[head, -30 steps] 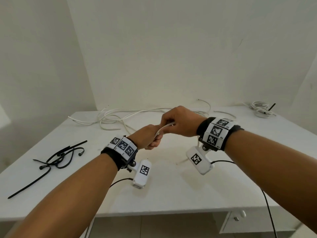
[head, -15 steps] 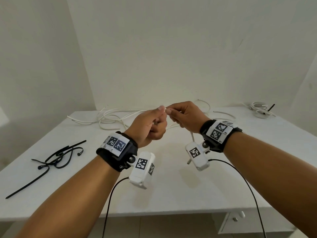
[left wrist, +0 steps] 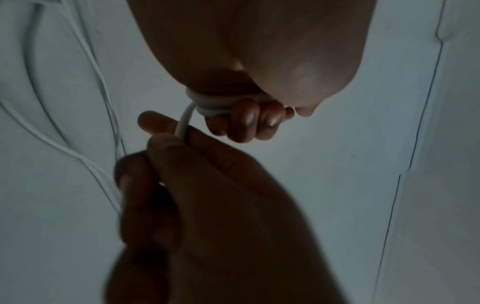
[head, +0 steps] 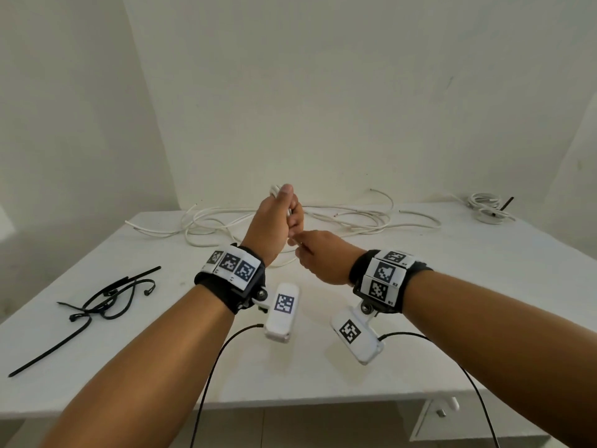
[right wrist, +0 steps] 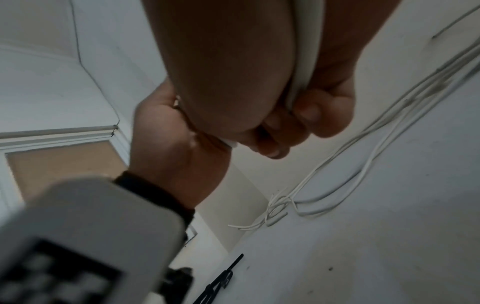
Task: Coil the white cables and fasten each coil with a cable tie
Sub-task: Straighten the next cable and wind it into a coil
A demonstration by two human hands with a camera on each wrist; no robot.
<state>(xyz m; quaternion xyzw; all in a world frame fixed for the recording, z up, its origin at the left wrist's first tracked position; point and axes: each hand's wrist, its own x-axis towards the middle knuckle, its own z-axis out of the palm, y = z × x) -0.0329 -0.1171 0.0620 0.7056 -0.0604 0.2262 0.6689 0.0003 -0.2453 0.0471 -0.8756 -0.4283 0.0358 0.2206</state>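
Observation:
My left hand [head: 286,210] is raised above the white table [head: 323,367], thumb up, gripping a few turns of white cable [left wrist: 213,103] wound round its fingers. Just below it my right hand [head: 302,248] pinches the same cable's running strand [left wrist: 183,123] between thumb and fingers [left wrist: 155,123]. In the right wrist view the cable [right wrist: 307,53] passes through my right palm. The loose white cables [head: 342,218] trail across the table's back. Black cable ties [head: 106,299] lie in a pile at the left.
A finished white coil [head: 484,208] with a black tie lies at the back right corner. One long black tie [head: 48,350] points toward the front left edge. A drawer front [head: 439,412] sits under the table's right side. Walls close in behind and left.
My left hand has risen and turned upright with the cable turns in it. My right hand has dropped below it, drawing the strand down and round.

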